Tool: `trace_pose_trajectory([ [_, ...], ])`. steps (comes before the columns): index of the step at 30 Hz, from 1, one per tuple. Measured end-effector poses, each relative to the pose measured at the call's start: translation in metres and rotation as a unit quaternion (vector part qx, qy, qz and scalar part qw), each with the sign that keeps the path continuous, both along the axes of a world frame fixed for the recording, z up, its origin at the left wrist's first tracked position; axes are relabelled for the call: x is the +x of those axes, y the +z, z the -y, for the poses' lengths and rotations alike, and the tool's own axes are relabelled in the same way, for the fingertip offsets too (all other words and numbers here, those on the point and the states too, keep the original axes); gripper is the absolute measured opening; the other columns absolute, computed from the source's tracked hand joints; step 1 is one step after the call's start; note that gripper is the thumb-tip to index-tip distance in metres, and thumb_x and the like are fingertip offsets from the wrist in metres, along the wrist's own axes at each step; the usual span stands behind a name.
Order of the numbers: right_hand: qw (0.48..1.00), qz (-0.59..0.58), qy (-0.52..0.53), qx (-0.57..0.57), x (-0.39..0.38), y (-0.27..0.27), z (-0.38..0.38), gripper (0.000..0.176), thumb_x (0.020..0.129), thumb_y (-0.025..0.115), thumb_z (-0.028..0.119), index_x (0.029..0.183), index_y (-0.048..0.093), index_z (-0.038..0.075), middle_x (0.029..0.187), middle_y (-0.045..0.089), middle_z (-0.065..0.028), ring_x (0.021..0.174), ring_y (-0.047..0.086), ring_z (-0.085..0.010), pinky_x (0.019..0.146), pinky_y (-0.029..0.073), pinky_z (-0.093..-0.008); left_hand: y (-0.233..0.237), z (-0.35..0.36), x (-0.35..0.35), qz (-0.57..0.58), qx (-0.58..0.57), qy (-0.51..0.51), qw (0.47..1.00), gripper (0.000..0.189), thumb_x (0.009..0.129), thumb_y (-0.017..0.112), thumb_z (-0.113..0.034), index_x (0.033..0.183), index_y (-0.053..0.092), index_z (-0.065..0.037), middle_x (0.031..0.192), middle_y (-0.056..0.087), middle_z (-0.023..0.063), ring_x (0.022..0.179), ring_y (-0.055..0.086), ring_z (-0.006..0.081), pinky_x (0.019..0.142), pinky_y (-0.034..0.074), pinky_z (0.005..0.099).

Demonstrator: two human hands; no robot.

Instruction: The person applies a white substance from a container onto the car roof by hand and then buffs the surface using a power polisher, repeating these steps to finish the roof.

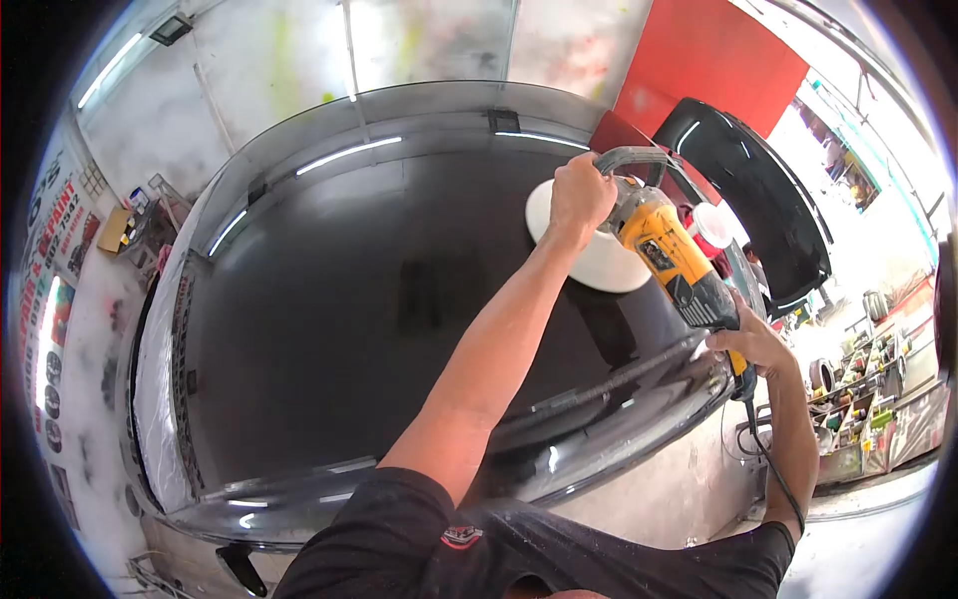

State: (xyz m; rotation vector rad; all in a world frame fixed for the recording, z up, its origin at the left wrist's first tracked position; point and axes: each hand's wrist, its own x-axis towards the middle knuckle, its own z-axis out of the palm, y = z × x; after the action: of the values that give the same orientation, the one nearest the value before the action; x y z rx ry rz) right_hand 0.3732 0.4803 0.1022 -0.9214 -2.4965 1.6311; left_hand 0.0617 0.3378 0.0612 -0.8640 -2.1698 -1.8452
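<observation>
A yellow and black electric polisher (671, 250) is in both my hands, its round white pad (619, 268) lying against the glossy black car panel (329, 329). My left hand (583, 200) is closed around the curved front handle (631, 156). At the rear grip, my right hand (755, 344) wraps the tool's body, close to the panel's near right edge. A power cord (774, 467) hangs from the back end past my right forearm. Just beyond the polisher stands a red and white container (710, 230), partly hidden by the tool.
A raised black car panel (748, 205) stands at the right, by a red wall section (709, 65). Shelves of tools and supplies (863, 399) are at the far right. Clear plastic sheeting (165, 399) covers the left edge; a cardboard box (115, 232) sits beyond.
</observation>
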Motion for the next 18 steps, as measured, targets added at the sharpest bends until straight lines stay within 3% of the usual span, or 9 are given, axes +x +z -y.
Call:
trace_pose_trajectory([
  [1, 0.999, 0.039, -0.014, 0.014, -0.018, 0.007, -0.006, 0.117, 0.072, 0.081, 0.007, 0.163, 0.009, -0.002, 0.101, 0.066, -0.0107, 0.077, 0.064, -0.0188, 0.071, 0.054, -0.0309, -0.001, -0.007, -0.019, 0.003, 0.004, 0.002, 1.0, 0.018, 0.089, 0.068, -0.017, 0.091, 0.073, 0.0, 0.085, 0.073, 0.0247, 0.087, 0.072, 0.0421, 0.079, 0.057, 0.0481],
  [4, 0.999, -0.003, 0.034, 0.036, -0.081, 0.005, -0.034, 0.115, 0.073, 0.081, 0.006, 0.163, 0.01, -0.003, 0.102, 0.066, -0.0111, 0.075, 0.064, -0.0188, 0.068, 0.054, -0.0309, -0.005, -0.026, -0.079, -0.021, 0.01, 0.027, 0.999, 0.019, 0.087, 0.07, -0.016, 0.093, 0.073, 0.001, 0.088, 0.073, 0.0258, 0.09, 0.072, 0.0433, 0.082, 0.058, 0.0489],
  [5, 0.999, -0.022, 0.0, 0.031, -0.096, 0.01, -0.029, 0.108, 0.073, 0.078, 0.003, 0.161, 0.016, -0.004, 0.098, 0.065, -0.0095, 0.069, 0.063, -0.017, 0.06, 0.053, -0.0302, -0.008, -0.029, -0.093, -0.028, 0.009, 0.045, 0.999, 0.02, 0.086, 0.071, -0.017, 0.092, 0.073, 0.002, 0.089, 0.073, 0.0263, 0.091, 0.072, 0.043, 0.083, 0.059, 0.0487],
  [6, 0.998, 0.023, 0.046, 0.044, -0.114, 0.016, -0.038, 0.105, 0.072, 0.077, 0.0, 0.16, 0.02, 0.0, 0.093, 0.064, -0.0071, 0.064, 0.061, -0.015, 0.054, 0.051, -0.0292, -0.01, -0.028, -0.11, -0.042, 0.009, 0.04, 0.998, 0.021, 0.088, 0.069, -0.018, 0.092, 0.074, 0.001, 0.089, 0.073, 0.0253, 0.09, 0.072, 0.0431, 0.083, 0.057, 0.0494],
  [10, 0.994, 0.007, 0.104, 0.032, -0.193, 0.028, -0.004, 0.103, 0.071, 0.08, 0.002, 0.16, 0.028, 0.007, 0.09, 0.063, -0.0045, 0.061, 0.059, -0.0128, 0.054, 0.051, -0.0278, -0.016, 0.032, -0.156, 0.011, 0.032, 0.11, 0.993, 0.026, 0.094, 0.066, -0.024, 0.091, 0.074, 0.0, 0.088, 0.074, 0.0224, 0.085, 0.073, 0.0395, 0.08, 0.059, 0.0448],
  [13, 0.989, 0.004, 0.142, 0.05, -0.222, 0.029, 0.033, 0.096, 0.072, 0.079, 0.006, 0.156, 0.033, 0.007, 0.09, 0.062, -0.0027, 0.06, 0.057, -0.0103, 0.053, 0.05, -0.0257, -0.025, 0.077, -0.181, -0.056, -0.013, 0.211, 0.976, 0.026, 0.093, 0.068, -0.026, 0.091, 0.074, -0.001, 0.085, 0.074, 0.0205, 0.084, 0.074, 0.0376, 0.08, 0.059, 0.0426],
  [16, 0.983, 0.02, 0.168, 0.066, -0.242, 0.035, 0.078, 0.095, 0.072, 0.079, 0.008, 0.156, 0.033, 0.007, 0.093, 0.061, -0.0027, 0.06, 0.056, -0.0103, 0.053, 0.049, -0.0261, -0.018, 0.141, -0.181, -0.011, 0.071, 0.185, 0.98, 0.029, 0.092, 0.071, -0.027, 0.091, 0.073, 0.002, 0.082, 0.074, 0.0199, 0.085, 0.075, 0.0348, 0.081, 0.059, 0.0417],
  [18, 0.974, 0.011, 0.213, 0.073, -0.256, 0.038, 0.101, 0.095, 0.072, 0.078, 0.008, 0.156, 0.033, 0.007, 0.094, 0.06, -0.003, 0.062, 0.056, -0.0108, 0.054, 0.049, -0.027, -0.019, 0.18, -0.183, -0.041, 0.051, 0.234, 0.97, 0.038, 0.091, 0.072, -0.029, 0.103, 0.07, 0.008, 0.081, 0.074, 0.0194, 0.087, 0.075, 0.0319, 0.083, 0.059, 0.0405],
])
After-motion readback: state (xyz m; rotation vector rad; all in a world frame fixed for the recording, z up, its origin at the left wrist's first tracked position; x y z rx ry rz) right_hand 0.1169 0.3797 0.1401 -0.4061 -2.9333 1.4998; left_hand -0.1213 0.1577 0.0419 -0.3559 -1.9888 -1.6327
